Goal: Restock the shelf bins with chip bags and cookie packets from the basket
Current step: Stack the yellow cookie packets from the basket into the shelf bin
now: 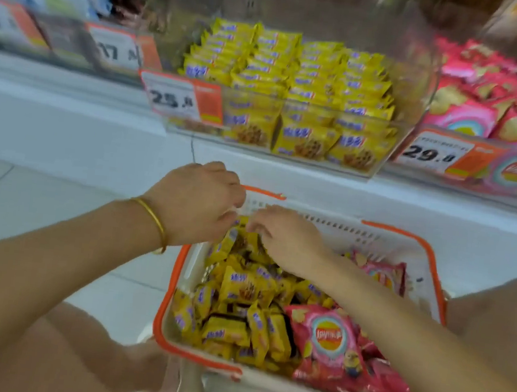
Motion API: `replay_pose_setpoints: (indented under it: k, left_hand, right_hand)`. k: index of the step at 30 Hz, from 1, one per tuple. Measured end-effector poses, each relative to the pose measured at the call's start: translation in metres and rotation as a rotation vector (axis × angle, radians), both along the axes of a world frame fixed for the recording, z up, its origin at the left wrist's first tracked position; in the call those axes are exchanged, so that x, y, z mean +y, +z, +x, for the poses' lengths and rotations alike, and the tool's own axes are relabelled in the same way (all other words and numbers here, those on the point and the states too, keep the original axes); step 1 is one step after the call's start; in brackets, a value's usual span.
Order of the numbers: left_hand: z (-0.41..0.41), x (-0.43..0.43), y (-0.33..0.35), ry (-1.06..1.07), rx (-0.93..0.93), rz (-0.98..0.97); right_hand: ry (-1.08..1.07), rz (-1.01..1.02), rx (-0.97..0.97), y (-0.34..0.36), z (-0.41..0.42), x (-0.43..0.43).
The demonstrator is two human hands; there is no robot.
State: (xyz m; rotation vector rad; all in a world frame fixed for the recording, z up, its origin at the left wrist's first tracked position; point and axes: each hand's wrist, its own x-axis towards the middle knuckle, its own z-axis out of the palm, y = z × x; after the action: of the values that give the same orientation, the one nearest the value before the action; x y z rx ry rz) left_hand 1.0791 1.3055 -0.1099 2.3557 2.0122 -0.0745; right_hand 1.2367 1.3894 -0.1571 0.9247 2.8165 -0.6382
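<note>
Shelf: orange-and-white price tag "25" (171, 99) on clear plastic shelf bin (172, 34), stocked with yellow cookie packets (296, 81). Below: left hand (198, 202) and right hand (287, 241), fingers curled among loose yellow packets (240, 290) in white orange-rimmed plastic basket (327, 228); grip cannot be told. Right: pink Lay's-logo chip bags (328, 336); second tag "29" (429, 154).
</note>
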Motion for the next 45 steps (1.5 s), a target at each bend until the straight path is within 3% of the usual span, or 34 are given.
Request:
replay_pose_setpoints:
  k: [2,5,9,12,17,22,25,29,34,39,41,43,45]
  left_hand:
    - [-0.003,-0.007,-0.013,-0.007,0.053,-0.081]
    - [0.0,-0.008,-0.017,-0.037,0.046,-0.049]
    - [0.002,0.0,-0.018,-0.058,0.064,-0.009]
    - [0.008,0.005,-0.017,-0.045,0.111,-0.076]
    - [0.017,0.012,-0.016,0.02,0.089,-0.223]
    - [0.018,0.021,-0.018,0.163,-0.153,-0.42]
    - [0.022,0.03,-0.011,0.255,-0.431,-0.448]
    - [0.028,0.04,0.009,0.341,-0.845,-0.374]
    - [0.022,0.049,0.045,0.395,-1.046,-0.076]
    - [0.006,0.055,0.086,0.405,-1.329,0.235]
    - [-0.01,0.061,0.096,0.429,-1.267,0.383]
    - [-0.032,0.067,0.096,0.443,-0.933,0.504]
    - [-0.047,0.071,0.086,0.37,-0.583,0.436]
  right_hand:
    - [0.056,-0.133,-0.184,-0.036,-0.007,0.0]
    - [0.212,-0.255,-0.471,-0.07,-0.011,-0.008]
    - [0.21,-0.398,-0.61,-0.114,-0.004,-0.027]
    - [0.162,-0.365,-0.535,-0.128,-0.001,-0.033]
    - [0.036,-0.551,-0.352,-0.085,0.007,-0.004]
    - [-0.088,-0.831,0.019,-0.017,0.03,0.035]
    - [-0.123,-0.873,0.16,0.014,0.038,0.044]
    - [-0.276,-0.962,0.412,0.038,0.043,0.044]
    - [-0.447,-0.898,0.596,0.07,0.042,0.035]
    - [-0.289,-0.675,0.763,0.13,0.019,0.031]
    - [-0.277,-0.564,0.81,0.156,-0.001,0.048]
    - [-0.29,-0.417,0.806,0.173,-0.029,0.077]
    - [-0.295,-0.244,0.728,0.174,-0.064,0.114]
